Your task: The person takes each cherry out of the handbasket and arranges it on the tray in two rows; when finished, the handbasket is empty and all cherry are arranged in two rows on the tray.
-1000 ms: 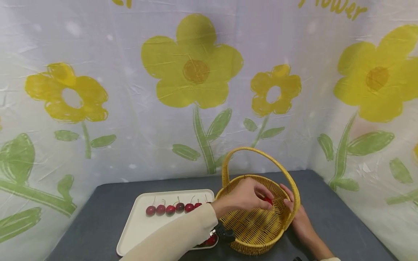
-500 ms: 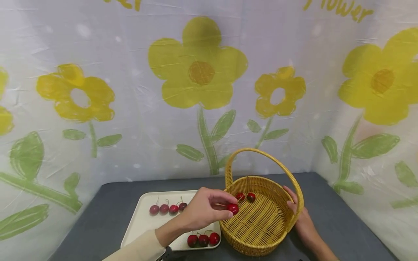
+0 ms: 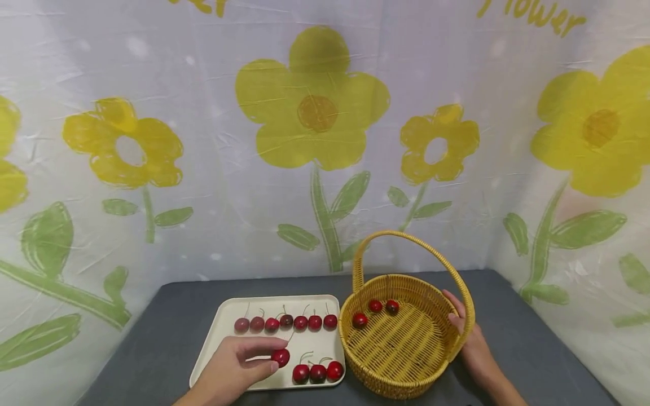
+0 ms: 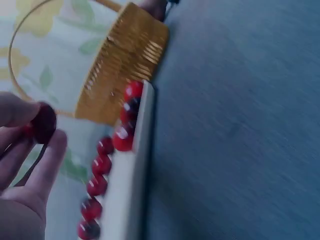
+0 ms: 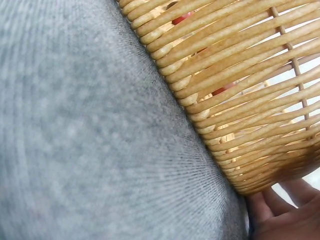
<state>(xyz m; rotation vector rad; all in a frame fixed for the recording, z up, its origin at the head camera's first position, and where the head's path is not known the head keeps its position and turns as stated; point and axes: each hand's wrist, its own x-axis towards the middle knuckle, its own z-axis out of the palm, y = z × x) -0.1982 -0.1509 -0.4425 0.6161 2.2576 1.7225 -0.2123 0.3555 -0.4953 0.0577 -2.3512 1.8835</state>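
Between thumb and fingers, my left hand (image 3: 236, 366) pinches a red cherry (image 3: 280, 357) over the cream tray (image 3: 218, 332). The left wrist view also shows this cherry (image 4: 45, 122), dark and blurred. A row of several cherries (image 3: 300, 322) with stems lies across the tray's far part, and 3 more (image 3: 317, 373) sit at its near right corner. Inside the yellow wicker basket (image 3: 396, 389) are 3 cherries (image 3: 375, 305) towards the left and back. My right hand (image 3: 474, 344) holds the basket's right side, partly hidden behind the handle.
Tray and basket stand side by side on a dark grey tabletop (image 3: 152, 349). The basket's tall arched handle (image 3: 416, 242) rises above its rim. Behind hangs a pale cloth (image 3: 213, 225) printed with yellow flowers.
My left hand has released a cherry in the basket's left part, moved left to the tray and picked up another cherry. The right hand stays at the basket.
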